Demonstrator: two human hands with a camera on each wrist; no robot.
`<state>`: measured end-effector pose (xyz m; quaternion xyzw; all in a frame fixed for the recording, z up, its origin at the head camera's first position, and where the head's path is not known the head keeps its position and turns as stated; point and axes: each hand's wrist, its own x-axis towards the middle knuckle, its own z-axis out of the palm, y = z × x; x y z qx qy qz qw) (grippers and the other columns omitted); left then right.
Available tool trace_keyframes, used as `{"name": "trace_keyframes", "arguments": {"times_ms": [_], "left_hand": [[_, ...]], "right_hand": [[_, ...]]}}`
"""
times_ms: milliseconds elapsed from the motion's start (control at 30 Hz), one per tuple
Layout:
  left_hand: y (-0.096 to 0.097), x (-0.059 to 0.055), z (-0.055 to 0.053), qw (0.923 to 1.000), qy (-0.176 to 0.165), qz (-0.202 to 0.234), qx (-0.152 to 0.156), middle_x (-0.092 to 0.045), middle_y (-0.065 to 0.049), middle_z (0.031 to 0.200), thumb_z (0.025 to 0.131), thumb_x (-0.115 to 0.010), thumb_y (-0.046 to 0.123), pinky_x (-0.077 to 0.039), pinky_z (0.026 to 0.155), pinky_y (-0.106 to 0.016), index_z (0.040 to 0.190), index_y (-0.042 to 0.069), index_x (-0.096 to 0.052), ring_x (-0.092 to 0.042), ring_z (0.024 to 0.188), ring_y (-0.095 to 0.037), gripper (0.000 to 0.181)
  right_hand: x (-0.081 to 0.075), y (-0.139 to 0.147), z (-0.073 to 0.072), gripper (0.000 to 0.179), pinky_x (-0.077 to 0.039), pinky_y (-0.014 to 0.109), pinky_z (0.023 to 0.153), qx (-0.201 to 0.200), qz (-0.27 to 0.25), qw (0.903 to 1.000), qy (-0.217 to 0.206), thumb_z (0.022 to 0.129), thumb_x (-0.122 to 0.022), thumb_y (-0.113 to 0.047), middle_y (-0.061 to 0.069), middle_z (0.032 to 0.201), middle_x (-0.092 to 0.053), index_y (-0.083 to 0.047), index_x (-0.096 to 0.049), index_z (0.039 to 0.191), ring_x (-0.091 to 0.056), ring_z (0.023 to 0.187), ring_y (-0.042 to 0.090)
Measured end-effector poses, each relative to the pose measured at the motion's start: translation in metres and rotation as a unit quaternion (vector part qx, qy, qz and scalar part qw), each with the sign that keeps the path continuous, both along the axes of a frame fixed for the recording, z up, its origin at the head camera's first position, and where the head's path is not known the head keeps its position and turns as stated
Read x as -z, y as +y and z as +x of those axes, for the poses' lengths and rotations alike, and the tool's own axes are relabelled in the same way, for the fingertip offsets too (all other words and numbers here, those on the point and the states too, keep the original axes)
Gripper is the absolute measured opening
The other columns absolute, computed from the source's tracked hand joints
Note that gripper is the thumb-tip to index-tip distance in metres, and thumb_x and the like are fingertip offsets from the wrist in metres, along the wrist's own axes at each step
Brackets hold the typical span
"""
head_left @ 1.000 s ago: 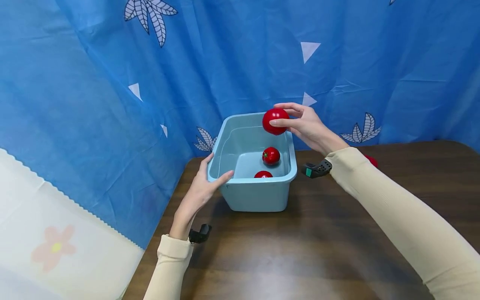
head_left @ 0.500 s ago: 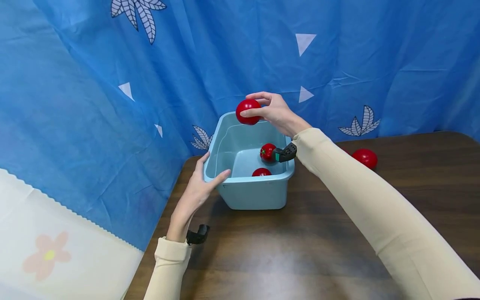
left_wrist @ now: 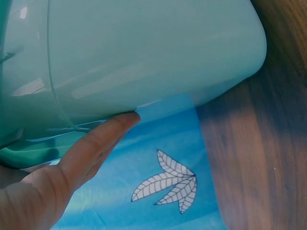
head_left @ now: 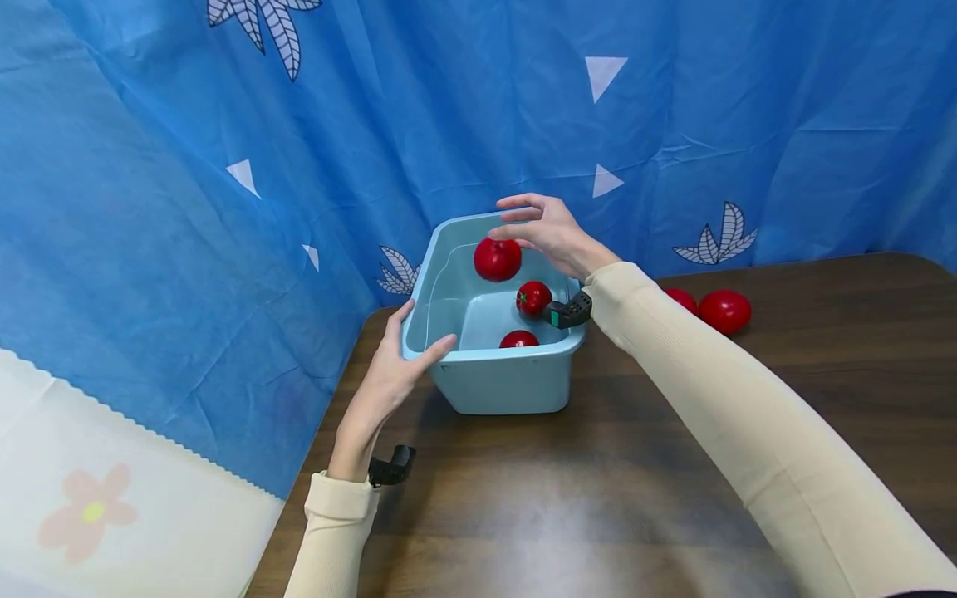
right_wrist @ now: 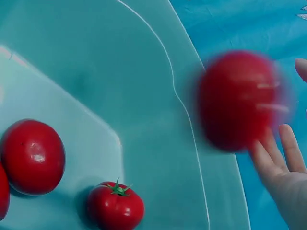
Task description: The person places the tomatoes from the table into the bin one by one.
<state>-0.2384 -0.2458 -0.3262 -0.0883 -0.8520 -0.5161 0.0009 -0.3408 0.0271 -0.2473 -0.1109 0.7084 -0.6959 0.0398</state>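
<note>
A dark wooden surface [head_left: 523,498] carries a pale blue bin [head_left: 508,382], probably stiff plastic; its high rim is the edge to clear, its mouth open from above. The left hand [head_left: 390,370], fingers spread, braces the near left corner. The right hand [head_left: 552,231] is spread just above a glossy red tomato [head_left: 498,262], mid-air over the bin's far part. It looks light, firm and slippery, best held round its widest sides.
</note>
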Motion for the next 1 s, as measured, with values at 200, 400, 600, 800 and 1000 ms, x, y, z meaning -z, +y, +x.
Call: {"name": "trace_keyframes", "arguments": {"times_ms": [200,400,600,800,1000], "left_hand": [[0.001,-0.001,0.001,1.0000,0.003,-0.008,-0.004,-0.035,-0.013,0.162,0.094,-0.075,0.047,-0.044,0.110,-0.063,0.167,0.019,-0.017,-0.042,0.141,-0.038,0.098],[0.000,-0.002,0.002,0.9999,-0.002,-0.011,-0.008,-0.035,-0.014,0.162,0.094,-0.075,0.048,-0.043,0.111,-0.063,0.167,0.018,-0.015,-0.042,0.141,-0.039,0.099],[0.001,-0.002,0.003,0.9999,-0.006,-0.011,-0.006,-0.034,-0.014,0.162,0.094,-0.075,0.047,-0.044,0.111,-0.062,0.167,0.017,-0.014,-0.042,0.141,-0.039,0.099],[0.001,-0.004,0.002,0.9999,0.000,-0.013,-0.006,-0.032,-0.015,0.163,0.095,-0.074,0.046,-0.043,0.111,-0.062,0.167,0.016,-0.014,-0.041,0.141,-0.039,0.098],[0.001,-0.004,0.003,0.9998,-0.006,-0.018,-0.006,-0.030,-0.015,0.165,0.096,-0.073,0.048,-0.042,0.113,-0.063,0.168,0.017,-0.013,-0.039,0.143,-0.039,0.098]], "right_hand": [[-0.003,0.005,0.003,0.061,-0.046,0.041,0.114,-0.013,-0.024,0.9995,0.014,0.097,-0.073,-0.004,0.018,0.154,-0.050,-0.006,-0.049,0.152,-0.057,0.134,0.032],[-0.003,0.009,0.007,0.061,-0.046,0.041,0.114,-0.023,-0.022,0.9993,0.019,0.097,-0.073,-0.005,0.017,0.152,-0.051,-0.005,-0.048,0.153,-0.057,0.134,0.032],[0.003,0.028,0.009,0.059,-0.045,0.042,0.114,-0.023,-0.028,0.9992,0.019,0.099,-0.069,-0.004,0.018,0.153,-0.049,-0.005,-0.047,0.154,-0.058,0.133,0.034],[0.012,0.065,0.014,0.061,-0.044,0.042,0.115,0.008,-0.002,0.9999,0.015,0.101,-0.069,-0.010,0.017,0.156,-0.047,-0.006,-0.044,0.156,-0.055,0.136,0.034],[0.031,0.114,0.021,0.066,-0.042,0.039,0.115,0.042,0.016,0.9989,-0.008,0.102,-0.069,-0.017,0.017,0.161,-0.040,-0.008,-0.039,0.160,-0.057,0.134,0.025]]}}
